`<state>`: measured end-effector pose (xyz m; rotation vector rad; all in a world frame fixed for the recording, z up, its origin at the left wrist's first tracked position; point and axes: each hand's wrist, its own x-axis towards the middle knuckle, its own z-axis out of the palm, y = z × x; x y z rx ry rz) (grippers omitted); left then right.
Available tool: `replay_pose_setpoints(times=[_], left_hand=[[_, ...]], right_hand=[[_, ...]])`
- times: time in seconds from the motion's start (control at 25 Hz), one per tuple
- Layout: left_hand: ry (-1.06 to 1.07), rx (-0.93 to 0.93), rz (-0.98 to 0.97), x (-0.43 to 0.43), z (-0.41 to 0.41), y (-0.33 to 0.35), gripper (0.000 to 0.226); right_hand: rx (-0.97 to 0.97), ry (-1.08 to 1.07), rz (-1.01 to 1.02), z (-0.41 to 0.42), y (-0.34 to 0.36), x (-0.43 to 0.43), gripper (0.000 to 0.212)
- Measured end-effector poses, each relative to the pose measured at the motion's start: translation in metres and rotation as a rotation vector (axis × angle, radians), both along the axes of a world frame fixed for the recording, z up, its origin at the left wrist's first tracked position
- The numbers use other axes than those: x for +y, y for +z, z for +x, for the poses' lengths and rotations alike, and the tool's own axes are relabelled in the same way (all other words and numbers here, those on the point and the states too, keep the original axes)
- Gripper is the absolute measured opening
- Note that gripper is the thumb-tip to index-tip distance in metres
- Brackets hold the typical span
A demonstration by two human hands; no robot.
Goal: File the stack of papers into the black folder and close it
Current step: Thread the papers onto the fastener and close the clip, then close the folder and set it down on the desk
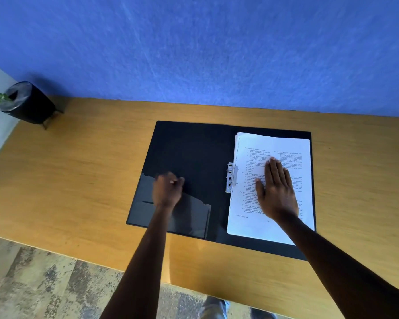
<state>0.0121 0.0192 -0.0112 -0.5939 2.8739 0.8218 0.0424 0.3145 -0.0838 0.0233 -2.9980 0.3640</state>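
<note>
The black folder lies open and flat on the wooden table. A stack of printed white papers rests on its right half, beside the metal clip at the spine. My right hand lies flat on the papers, fingers stretched and together, pressing them down. My left hand is blurred over the folder's left half, above the clear inner pocket; its fingers are curled and I see nothing in it.
The wooden table backs onto a blue wall. A black pot with a green plant stands at the far left corner. The table's near edge runs below the folder, with patterned floor beneath.
</note>
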Motion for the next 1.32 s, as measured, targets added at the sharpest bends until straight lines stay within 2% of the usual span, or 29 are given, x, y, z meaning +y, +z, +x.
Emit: replay_pose_setpoints(times=[0.04,0.12,0.24,0.52,0.76,0.92,1.04,1.12,1.16,1.24,1.32], left_hand=[[0.106,0.011,-0.128,-0.021,0.004,0.0,0.03],[0.26,-0.09,-0.302,-0.054,0.014,0.0,0.044],[0.219,-0.18,-0.388,-0.071,0.019,-0.004,0.053],[0.218,-0.192,-0.304,-0.072,0.006,-0.001,0.052],[0.349,-0.181,-0.019,-0.101,-0.004,-0.002,0.06],[0.313,-0.087,0.174,-0.116,-0.004,0.019,0.045],[0.293,-0.007,0.481,-0.118,0.001,0.054,0.031],[0.168,-0.021,0.708,-0.114,0.009,0.086,0.02],[0.08,-0.034,0.803,-0.111,0.014,0.101,0.022],[-0.101,-0.046,0.972,-0.103,0.02,0.126,0.044],[-0.204,-0.05,1.089,-0.09,0.023,0.141,0.061]], right_hand=[[0.003,0.003,0.002,0.0,0.0,0.0,0.063],[0.011,0.004,0.001,0.0,0.0,-0.001,0.063],[0.017,0.014,0.001,0.0,0.0,-0.001,0.063],[0.035,0.011,0.003,0.0,-0.002,-0.001,0.063],[0.048,0.013,0.021,-0.001,-0.005,0.0,0.063],[0.045,0.021,0.016,-0.002,-0.005,0.002,0.064],[0.024,0.03,0.008,-0.002,-0.005,0.003,0.065],[-0.009,0.034,-0.003,-0.004,-0.003,0.004,0.068],[-0.039,0.033,-0.018,-0.006,0.0,0.004,0.072],[-0.083,0.014,-0.072,-0.008,0.009,0.004,0.08],[-0.074,-0.018,-0.152,-0.008,0.023,0.0,0.077]])
